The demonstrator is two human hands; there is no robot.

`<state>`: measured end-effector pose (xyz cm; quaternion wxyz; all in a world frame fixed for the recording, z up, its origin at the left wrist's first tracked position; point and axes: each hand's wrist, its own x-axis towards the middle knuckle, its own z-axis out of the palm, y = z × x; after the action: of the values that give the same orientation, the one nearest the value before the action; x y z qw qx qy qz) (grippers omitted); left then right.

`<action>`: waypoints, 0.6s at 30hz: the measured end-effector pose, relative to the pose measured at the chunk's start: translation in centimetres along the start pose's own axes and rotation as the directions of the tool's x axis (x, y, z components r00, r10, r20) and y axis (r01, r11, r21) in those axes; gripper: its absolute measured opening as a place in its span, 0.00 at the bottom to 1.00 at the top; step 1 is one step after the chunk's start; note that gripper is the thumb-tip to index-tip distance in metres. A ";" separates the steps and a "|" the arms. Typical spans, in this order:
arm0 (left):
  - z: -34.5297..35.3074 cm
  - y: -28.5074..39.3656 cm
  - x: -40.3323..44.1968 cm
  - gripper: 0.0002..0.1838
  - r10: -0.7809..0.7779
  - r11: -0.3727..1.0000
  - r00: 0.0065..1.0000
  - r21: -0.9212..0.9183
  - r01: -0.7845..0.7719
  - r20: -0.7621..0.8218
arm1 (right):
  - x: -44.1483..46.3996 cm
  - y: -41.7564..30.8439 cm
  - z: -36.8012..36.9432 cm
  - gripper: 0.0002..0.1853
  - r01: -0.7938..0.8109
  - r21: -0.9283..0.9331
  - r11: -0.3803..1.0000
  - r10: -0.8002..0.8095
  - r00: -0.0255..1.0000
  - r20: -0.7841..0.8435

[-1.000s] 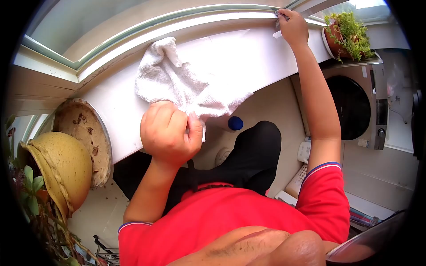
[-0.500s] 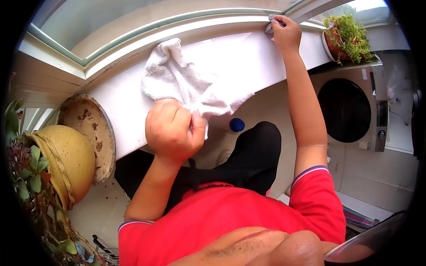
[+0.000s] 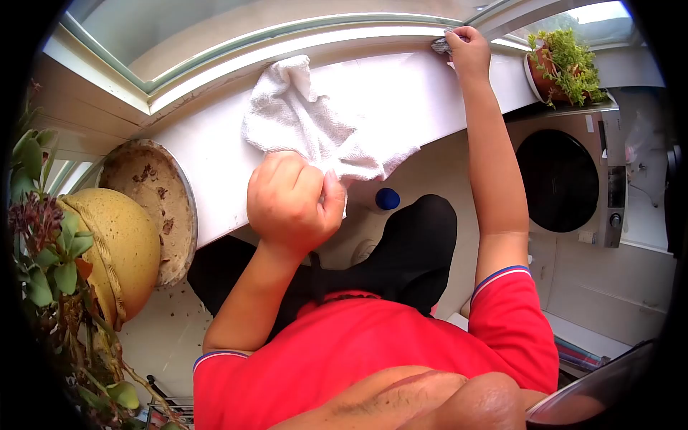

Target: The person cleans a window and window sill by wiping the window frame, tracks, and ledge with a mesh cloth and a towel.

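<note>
Grips white towel (image 3: pixel 308 118), bunched ahead of clenched left hand (image 3: pixel 292 204); pinches grey wad (image 3: pixel 440 46) in right hand (image 3: pixel 470 54).

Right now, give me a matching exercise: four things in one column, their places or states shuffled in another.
1. Left hand
2. Right hand
3. Round blue cap
4. Potted leafy green plant

A. Seen between white ledge and black-clad knee
B. At the ledge's right end
C. Clutching white terry cloth
D. Pinching crumpled gray scrap

Pairs: 1-C; 2-D; 3-A; 4-B
</note>
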<state>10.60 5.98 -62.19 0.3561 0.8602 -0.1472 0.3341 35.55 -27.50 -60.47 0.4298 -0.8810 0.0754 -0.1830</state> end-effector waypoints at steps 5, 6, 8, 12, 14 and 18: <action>-0.7 0.8 0.4 0.12 -0.020 1.000 0.997 0.008 0.019 0.072 | 0.4 -0.3 -0.6 0.10 -0.065 0.016 0.998 0.065 0.998 0.012; -0.5 0.7 0.3 0.12 -0.013 1.000 0.998 -0.002 0.013 0.054 | 0.1 -0.4 -0.1 0.10 -0.055 0.032 0.998 0.055 0.998 0.023; -0.2 0.5 0.3 0.13 0.001 1.000 1.000 -0.015 -0.001 0.015 | -1.5 -1.9 1.2 0.09 -0.062 0.111 0.992 0.051 0.994 0.096; -0.3 0.5 0.2 0.12 0.003 1.000 0.999 -0.014 -0.003 0.034 | -2.2 -3.3 1.4 0.09 -0.037 0.066 0.997 0.027 0.989 0.142; 0.0 0.4 0.2 0.12 0.009 0.999 1.000 -0.036 -0.009 -0.009 | 0.1 -2.1 0.2 0.05 -0.084 0.049 0.995 0.076 0.987 0.141; -0.2 0.5 0.2 0.12 -0.007 1.000 0.999 -0.008 0.007 0.046 | 0.5 -2.3 -0.7 0.04 -0.027 -0.019 0.999 0.031 0.978 0.204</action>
<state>10.41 5.78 -61.63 0.3572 0.8667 -0.1537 0.3126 35.71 -26.76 -58.10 0.4306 -0.8974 0.0451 -0.0847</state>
